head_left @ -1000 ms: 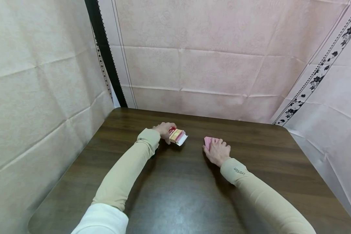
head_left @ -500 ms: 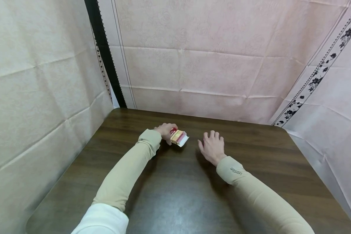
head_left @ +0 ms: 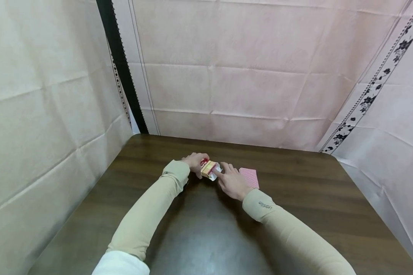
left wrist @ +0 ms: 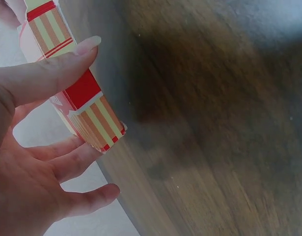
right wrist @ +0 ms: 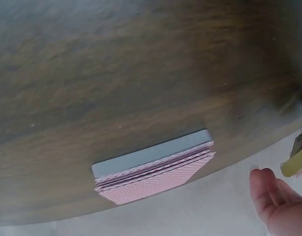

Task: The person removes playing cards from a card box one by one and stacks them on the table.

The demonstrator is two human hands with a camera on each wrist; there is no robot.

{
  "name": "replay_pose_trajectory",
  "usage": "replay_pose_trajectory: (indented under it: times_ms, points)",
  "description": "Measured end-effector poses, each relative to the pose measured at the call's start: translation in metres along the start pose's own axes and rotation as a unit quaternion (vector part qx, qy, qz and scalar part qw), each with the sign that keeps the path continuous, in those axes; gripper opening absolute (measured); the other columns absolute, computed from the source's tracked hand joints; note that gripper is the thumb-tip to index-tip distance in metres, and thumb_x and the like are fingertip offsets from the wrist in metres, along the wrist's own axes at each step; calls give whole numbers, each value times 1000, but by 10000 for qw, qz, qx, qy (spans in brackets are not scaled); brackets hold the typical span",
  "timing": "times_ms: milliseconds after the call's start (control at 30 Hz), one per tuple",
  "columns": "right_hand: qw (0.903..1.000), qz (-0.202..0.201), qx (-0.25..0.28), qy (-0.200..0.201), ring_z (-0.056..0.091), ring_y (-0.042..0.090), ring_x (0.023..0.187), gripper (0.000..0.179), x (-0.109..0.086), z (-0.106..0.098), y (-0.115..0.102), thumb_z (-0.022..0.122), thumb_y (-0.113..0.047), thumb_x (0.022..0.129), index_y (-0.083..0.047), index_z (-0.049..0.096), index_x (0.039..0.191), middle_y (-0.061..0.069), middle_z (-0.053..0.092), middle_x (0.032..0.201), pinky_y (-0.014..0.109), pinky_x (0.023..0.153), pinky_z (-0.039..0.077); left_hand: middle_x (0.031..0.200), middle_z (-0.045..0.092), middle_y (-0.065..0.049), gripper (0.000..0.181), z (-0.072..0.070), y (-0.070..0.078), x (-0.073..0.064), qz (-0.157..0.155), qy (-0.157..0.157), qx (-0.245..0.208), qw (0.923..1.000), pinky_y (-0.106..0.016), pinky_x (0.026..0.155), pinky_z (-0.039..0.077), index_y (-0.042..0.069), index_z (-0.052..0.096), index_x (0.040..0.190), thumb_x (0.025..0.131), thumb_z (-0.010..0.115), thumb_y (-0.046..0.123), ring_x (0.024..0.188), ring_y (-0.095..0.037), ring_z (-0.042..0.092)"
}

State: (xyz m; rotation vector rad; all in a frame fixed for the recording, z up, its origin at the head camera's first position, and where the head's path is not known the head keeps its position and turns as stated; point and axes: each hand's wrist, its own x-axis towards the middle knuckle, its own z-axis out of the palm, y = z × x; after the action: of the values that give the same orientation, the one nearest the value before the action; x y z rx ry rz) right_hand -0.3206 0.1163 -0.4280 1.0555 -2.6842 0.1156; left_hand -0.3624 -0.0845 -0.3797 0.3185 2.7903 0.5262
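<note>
My left hand (head_left: 194,162) grips a red and yellow striped card box (head_left: 209,168) by its far end, over the table. In the left wrist view, the left thumb lies along the box's striped narrow side (left wrist: 99,120), with fingers on the opposite side. The box's white end flap hangs open toward the right. My right hand (head_left: 233,182) is right at that flap, thumb and fingertips extended and overlapping it in the head view. Just right of this hand, a deck of playing cards (head_left: 249,177) with pink patterned backs lies on the table, slightly uneven at its edges.
The dark wooden table (head_left: 199,233) has rounded corners. Pale patterned cloth (head_left: 227,91) hangs behind it and along both sides. A black strip (head_left: 124,68) runs down the back left corner.
My right hand lifts off the deck, which now shows fully, and moves left to the box's flap. The left hand keeps its hold on the box. The head view tilts slightly up.
</note>
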Motion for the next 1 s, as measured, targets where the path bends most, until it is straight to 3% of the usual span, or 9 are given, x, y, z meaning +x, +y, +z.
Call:
replay_pose_trajectory:
  times_ms: [300,533,767,1000]
  points:
    - [9985,24,458,-289,45,37,125,42,2,4,-8,45,-24,99,-17,50,140,24,41,143,51,100,44,129,56,-7,78,12,-8,5,-51,-39,-69,10000,-56,97,40,23,52,130,63,89,7,112,-27,51]
    - [9941,193,1008,-354,48,34,123,42,5,10,-11,41,-35,103,-16,53,139,19,46,139,53,101,42,129,55,-11,77,18,-14,5,162,-175,-229,9995,-48,101,42,18,51,131,64,86,1,113,-27,50]
    - [9953,102,897,-357,50,37,117,35,6,13,-13,55,-21,95,-13,59,129,23,45,136,54,95,45,132,53,-13,77,14,-9,0,359,-269,-216,9988,-47,104,41,16,50,133,66,85,1,117,-29,48]
    - [9965,251,636,-481,46,41,119,28,8,8,-13,54,-20,96,-13,63,121,27,39,139,54,93,45,130,52,-14,73,10,4,2,574,-235,-82,9980,-47,104,40,16,51,130,66,82,-4,119,-29,44]
